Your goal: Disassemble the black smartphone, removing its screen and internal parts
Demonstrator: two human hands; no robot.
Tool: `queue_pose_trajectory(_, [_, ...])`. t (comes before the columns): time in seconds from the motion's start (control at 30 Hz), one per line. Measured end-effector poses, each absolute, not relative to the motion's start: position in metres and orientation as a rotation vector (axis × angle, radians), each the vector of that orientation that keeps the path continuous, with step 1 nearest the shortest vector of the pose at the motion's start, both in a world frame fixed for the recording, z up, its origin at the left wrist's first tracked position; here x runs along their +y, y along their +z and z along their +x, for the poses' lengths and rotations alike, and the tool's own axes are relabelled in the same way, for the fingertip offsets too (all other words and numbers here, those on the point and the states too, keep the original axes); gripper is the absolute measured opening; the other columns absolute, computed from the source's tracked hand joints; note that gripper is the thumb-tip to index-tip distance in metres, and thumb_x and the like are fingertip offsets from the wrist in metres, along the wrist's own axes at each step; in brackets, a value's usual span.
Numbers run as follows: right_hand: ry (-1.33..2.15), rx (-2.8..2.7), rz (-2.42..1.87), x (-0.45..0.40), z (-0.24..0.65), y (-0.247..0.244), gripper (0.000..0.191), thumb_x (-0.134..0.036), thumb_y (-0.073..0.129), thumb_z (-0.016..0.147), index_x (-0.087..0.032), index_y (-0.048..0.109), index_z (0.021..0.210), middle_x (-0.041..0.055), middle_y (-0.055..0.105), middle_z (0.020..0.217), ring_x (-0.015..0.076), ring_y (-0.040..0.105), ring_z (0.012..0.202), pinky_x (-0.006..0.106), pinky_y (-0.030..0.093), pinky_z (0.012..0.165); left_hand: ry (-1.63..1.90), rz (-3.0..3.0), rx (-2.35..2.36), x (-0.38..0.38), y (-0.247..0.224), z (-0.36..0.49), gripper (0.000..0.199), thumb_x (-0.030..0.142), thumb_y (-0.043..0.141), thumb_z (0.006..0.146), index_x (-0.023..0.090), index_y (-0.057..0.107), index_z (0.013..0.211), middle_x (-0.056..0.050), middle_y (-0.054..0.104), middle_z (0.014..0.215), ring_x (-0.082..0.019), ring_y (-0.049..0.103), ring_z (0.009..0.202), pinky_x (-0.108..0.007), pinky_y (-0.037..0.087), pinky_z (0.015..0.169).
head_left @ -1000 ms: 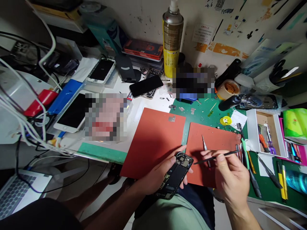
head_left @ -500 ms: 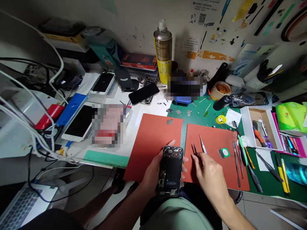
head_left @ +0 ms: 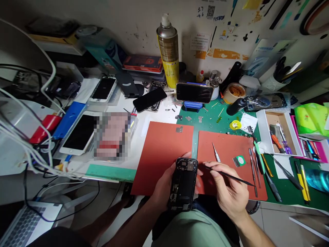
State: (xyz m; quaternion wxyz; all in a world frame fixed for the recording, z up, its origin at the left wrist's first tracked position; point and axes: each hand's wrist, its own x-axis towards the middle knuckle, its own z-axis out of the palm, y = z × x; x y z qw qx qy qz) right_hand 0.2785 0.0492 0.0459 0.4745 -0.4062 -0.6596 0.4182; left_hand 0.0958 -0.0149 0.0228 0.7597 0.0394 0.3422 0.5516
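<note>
An opened phone (head_left: 184, 185), its battery and inner parts exposed, is held in my left hand (head_left: 162, 182) over my lap at the table edge. The fingers wrap behind it and show at its right side. My right hand (head_left: 233, 192) pinches a thin black spudger (head_left: 239, 178) just right of the phone, its tip pointing left towards it and apart from it. A silver precision screwdriver (head_left: 216, 152) lies on the right red mat (head_left: 226, 142) beyond that hand. On the left red mat (head_left: 164, 144) lies a small metal plate (head_left: 179, 129).
Metal tools (head_left: 252, 168), brushes and knives lie on the right. A white box (head_left: 295, 147) holds screwdrivers. Behind stand a spray can (head_left: 168, 51) and a phone on a blue stand (head_left: 193, 105). More phones (head_left: 79, 133) and white cables (head_left: 28, 137) crowd the left.
My right hand has shifted slightly right and turned, so the spudger now lies crosswise, its length showing. The view has shifted a little; my left hand keeps hold of the phone.
</note>
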Motion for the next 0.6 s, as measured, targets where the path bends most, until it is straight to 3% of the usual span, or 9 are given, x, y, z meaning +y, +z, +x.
queue_pose_trajectory(0.43, [1.085,-1.693,-1.0,0.055,0.278,0.025,0.022,-0.011,0.064,0.105,-0.025,0.077,0.115,0.0057,0.085,0.114,0.0249,0.083,0.108,0.039,0.07,0.097,1.155,0.105,0.843,-0.016,0.023,0.099,0.081,0.065,0.059,0.104,0.023,0.037,0.17,-0.015,0.079,0.115,-0.025,0.076,0.082,-0.037,0.059,0.074])
queue_pose_trajectory(0.6, [1.023,-1.747,-0.954,0.057,0.278,0.023,0.025,-0.006,0.065,0.103,-0.024,0.076,0.116,0.0047,0.085,0.113,0.0226,0.084,0.106,0.034,0.07,0.095,1.134,0.089,0.879,-0.017,0.022,0.097,0.085,0.065,0.063,0.102,0.023,0.038,0.171,-0.015,0.08,0.115,-0.025,0.076,0.082,-0.037,0.059,0.075])
